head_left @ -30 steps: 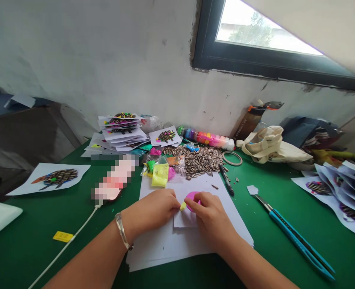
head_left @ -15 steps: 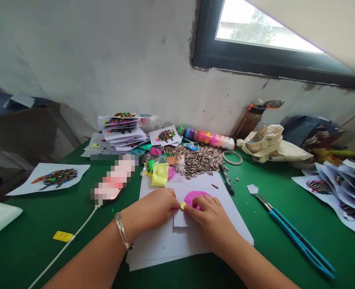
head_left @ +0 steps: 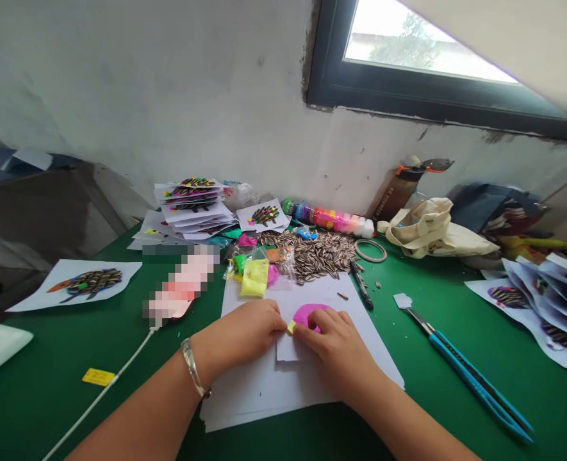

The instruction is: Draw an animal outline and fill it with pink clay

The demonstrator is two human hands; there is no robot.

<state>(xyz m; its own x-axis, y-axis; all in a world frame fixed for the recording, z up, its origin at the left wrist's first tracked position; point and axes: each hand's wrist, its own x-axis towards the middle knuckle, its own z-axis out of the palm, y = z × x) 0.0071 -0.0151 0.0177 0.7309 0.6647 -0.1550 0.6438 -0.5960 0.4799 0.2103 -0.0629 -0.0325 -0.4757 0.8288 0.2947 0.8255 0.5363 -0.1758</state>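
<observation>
A flat magenta patch of modelling clay (head_left: 306,314) lies on a small white paper (head_left: 287,352), which rests on a stack of larger white sheets (head_left: 249,408). At the patch's left edge is a small bit of yellow clay (head_left: 291,328). My left hand (head_left: 250,328), with a silver bracelet at its wrist, closes thumb and forefinger against the yellow bit from the left. From the right, my right hand (head_left: 334,342) has its thumb against the same bit, its curled fingers covering part of the magenta patch.
Behind the sheets lie a yellow clay packet (head_left: 254,278), a pile of sunflower seeds (head_left: 324,256) and a black marker (head_left: 361,286). A blue utility knife (head_left: 480,384) lies right. Stacked seed pictures (head_left: 197,205) stand back left; a white cable (head_left: 105,390) crosses the left side.
Both hands stay almost still at the yellow clay. The whole view has shifted very slightly.
</observation>
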